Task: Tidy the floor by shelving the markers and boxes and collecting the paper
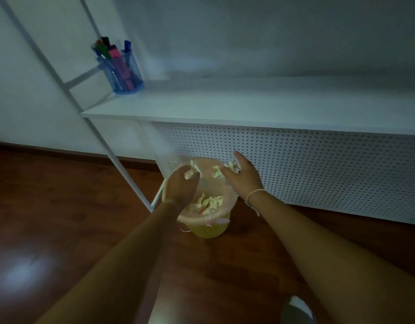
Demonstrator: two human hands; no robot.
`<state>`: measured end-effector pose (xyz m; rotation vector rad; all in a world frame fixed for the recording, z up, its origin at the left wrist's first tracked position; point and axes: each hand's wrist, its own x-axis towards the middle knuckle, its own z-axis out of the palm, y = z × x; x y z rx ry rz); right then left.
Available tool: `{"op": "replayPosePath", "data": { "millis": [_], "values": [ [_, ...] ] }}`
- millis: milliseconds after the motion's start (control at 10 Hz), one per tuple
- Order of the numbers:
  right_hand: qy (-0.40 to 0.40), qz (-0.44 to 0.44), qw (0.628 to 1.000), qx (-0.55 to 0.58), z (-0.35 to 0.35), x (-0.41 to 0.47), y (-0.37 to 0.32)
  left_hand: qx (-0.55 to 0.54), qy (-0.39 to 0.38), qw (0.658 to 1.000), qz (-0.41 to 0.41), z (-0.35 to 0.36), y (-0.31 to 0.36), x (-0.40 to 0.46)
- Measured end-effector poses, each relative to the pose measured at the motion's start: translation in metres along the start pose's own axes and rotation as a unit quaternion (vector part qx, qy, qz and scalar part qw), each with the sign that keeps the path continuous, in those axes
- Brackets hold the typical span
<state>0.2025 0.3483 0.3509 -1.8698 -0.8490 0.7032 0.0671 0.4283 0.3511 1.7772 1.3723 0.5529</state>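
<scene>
A small yellow waste bin (210, 229) with a pink liner stands on the wooden floor below the white shelf. Crumpled paper (210, 202) lies inside it. Over the bin's left rim, my left hand (180, 183) is closed on a crumpled paper piece (192, 171). My right hand (242, 176) hovers over the right rim with fingers spread; paper scraps (232, 165) show at its fingertips, and another scrap (217, 172) sits just left of it. On the shelf's left end stands a blue transparent cup (124, 73) holding several markers (113, 52).
The long white shelf (248, 106) runs across the view, with a perforated white panel (318, 164) beneath it. A slanted white frame leg (122, 164) reaches the floor left of the bin. Dark wooden floor (61, 218) surrounds the bin. A shoe tip (297, 309) shows at the bottom.
</scene>
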Motion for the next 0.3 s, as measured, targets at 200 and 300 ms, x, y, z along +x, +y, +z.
{"op": "replayPosePath", "data": {
  "millis": [200,300],
  "values": [
    [-0.011,0.009,0.999,-0.044,-0.015,-0.005,0.005,0.008,-0.033,0.999,0.005,0.0,0.0,0.012],
    [0.009,0.023,0.999,-0.042,-0.04,-0.026,0.011,0.043,-0.059,0.997,0.008,-0.005,0.017,-0.002]
  ]
}}
